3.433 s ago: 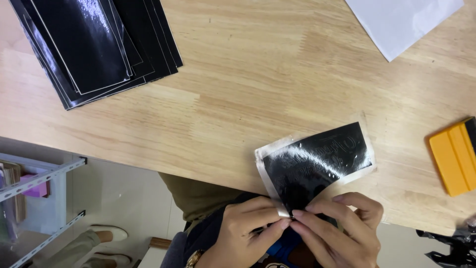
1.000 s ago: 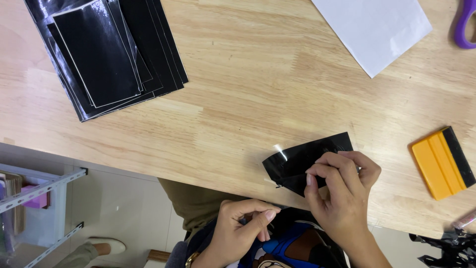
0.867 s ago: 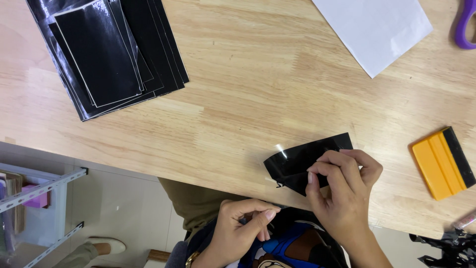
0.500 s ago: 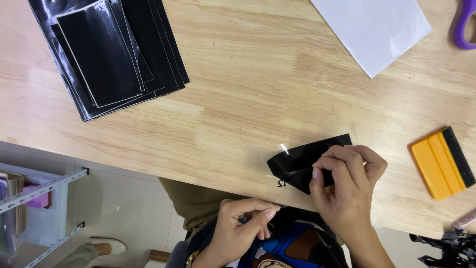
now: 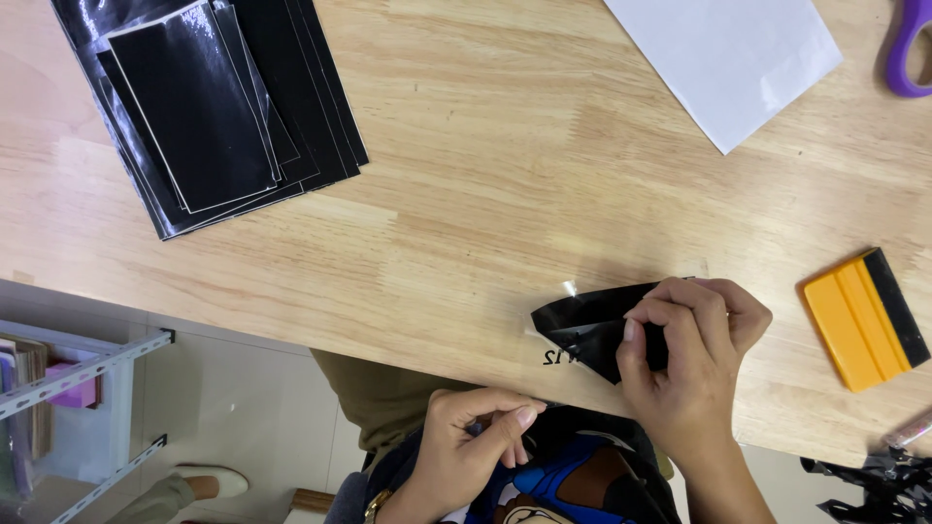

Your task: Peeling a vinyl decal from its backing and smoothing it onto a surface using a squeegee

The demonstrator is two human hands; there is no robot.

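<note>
1. Far left, below the table edge: a metal shelf frame (image 5: 78, 374) with a pink item on it. A light shoe (image 5: 209, 480) rests on the floor beside it.
2. Upper left of the wooden table (image 5: 466, 184): a stack of glossy black sheets (image 5: 209, 107), fanned slightly, the top sheet edged in white.
3. Lower centre, off the table and in front of the person's body: the left hand (image 5: 466, 451). Thumb and forefinger are pinched together in a narrow grip. What lies between them is too small to make out.
4. Right of centre, at the near edge of the table: a black film piece (image 5: 582, 325). It lies partly on the table, its left corner lifted and curled, with a small clear tab showing at the upper edge.
5. The right hand (image 5: 694, 364) holds the film piece at its right end, fingers curled over the top and thumb pressed against the face. The grip is closed on the film.
6. The two hands are apart; the left does not touch the film.
7. Top, right of centre: a white sheet (image 5: 723, 58), lying flat.
8. Right: a yellow squeegee with a black edge (image 5: 864, 315), lying flat near the right hand, not touching it.
9. Top right corner: a purple scissor handle (image 5: 911, 49), cut off by the frame.
10. Bottom right corner: crumpled black scraps (image 5: 874, 480), below the table edge.
</note>
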